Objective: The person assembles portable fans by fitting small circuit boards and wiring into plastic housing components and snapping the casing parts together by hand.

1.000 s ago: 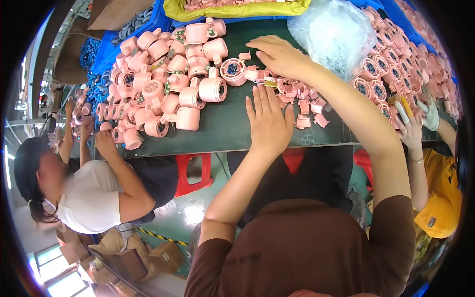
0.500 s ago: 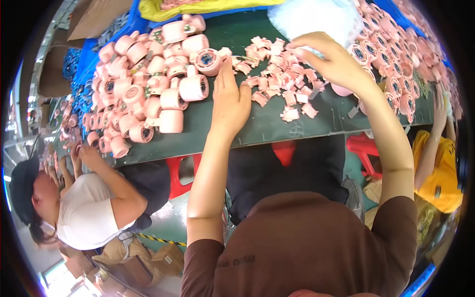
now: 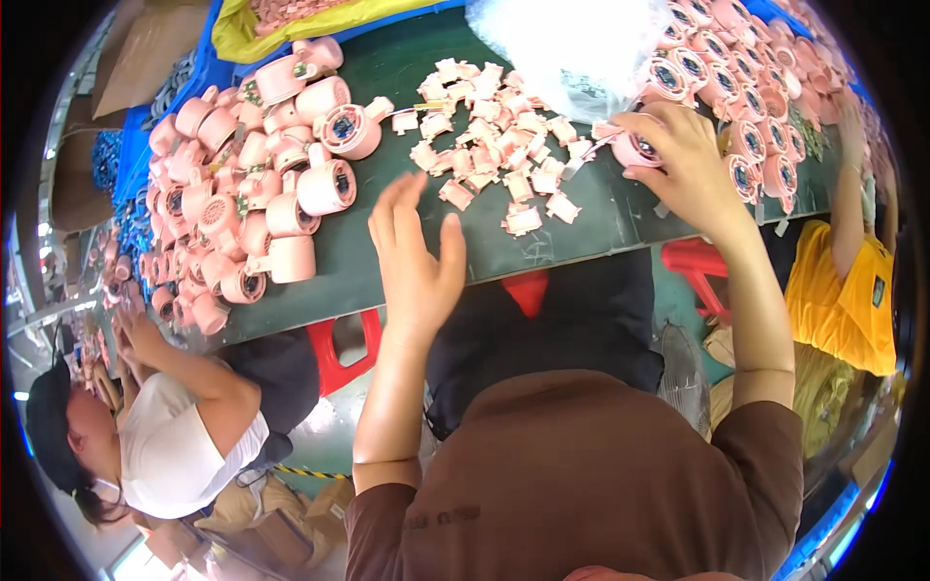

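My right hand (image 3: 693,160) is closed round a pink round plastic housing (image 3: 635,147) with a dark centre, at the right of the green table. A thin strip sticks out from its left side. My left hand (image 3: 417,254) is held above the table's front edge, fingers spread and holding nothing. Between the hands lies a loose heap of small pink plastic clips (image 3: 484,136). Left of them, many pink cylindrical housings (image 3: 254,189) are piled, some showing circuit boards inside; one of these (image 3: 349,128) lies nearest my left hand.
More housings (image 3: 746,140) stand in rows at the right, beside a clear plastic bag (image 3: 572,48). A blue bin with a yellow liner (image 3: 320,37) is at the back. Two co-workers sit close by: one in a white shirt (image 3: 189,450) at left, another in yellow (image 3: 843,295) at right.
My right hand has come down and closed on a housing. My left hand has drawn back from the housing at the pile's edge, toward the front edge. The whole view has shifted slightly.
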Demonstrator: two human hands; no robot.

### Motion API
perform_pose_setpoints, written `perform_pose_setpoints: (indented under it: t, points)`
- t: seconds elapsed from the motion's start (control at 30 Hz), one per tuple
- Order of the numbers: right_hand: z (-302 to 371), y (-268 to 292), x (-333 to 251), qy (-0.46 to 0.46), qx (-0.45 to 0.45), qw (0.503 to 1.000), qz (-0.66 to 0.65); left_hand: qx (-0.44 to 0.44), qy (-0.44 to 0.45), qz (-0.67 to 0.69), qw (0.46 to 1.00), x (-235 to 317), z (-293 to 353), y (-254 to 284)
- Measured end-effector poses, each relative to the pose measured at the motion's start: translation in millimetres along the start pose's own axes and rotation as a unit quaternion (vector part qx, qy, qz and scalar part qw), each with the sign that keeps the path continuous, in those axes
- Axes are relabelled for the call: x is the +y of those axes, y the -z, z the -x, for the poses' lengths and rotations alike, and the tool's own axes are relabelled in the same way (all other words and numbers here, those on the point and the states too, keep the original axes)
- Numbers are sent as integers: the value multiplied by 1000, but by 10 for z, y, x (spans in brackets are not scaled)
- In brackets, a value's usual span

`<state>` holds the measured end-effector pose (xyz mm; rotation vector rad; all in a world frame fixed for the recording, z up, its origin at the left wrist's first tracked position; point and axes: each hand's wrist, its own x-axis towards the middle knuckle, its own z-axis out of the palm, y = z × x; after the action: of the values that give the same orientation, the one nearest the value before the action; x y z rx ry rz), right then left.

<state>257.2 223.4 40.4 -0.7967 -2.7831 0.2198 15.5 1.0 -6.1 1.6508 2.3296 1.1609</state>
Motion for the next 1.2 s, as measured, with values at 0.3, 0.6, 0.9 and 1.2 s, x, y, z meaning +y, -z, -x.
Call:
perform_pose_setpoints:
  t: [0.3,0.6,0.9,1.2]
  points:
    - [-46,160,-49,-116,89,860,-488,-65,42,-79,994,302,205,-136]
    - [247,-214,-826,-189,20,684,-704,-32,20,-107,994,282,19,-291]
    - [239,-679,-1700,-2,47,868,-495,-4,127,356,926,291,451,-44]
    - [89,-752,-1599,-16,-79,783,-617,45,33,125,991,64,474,46]
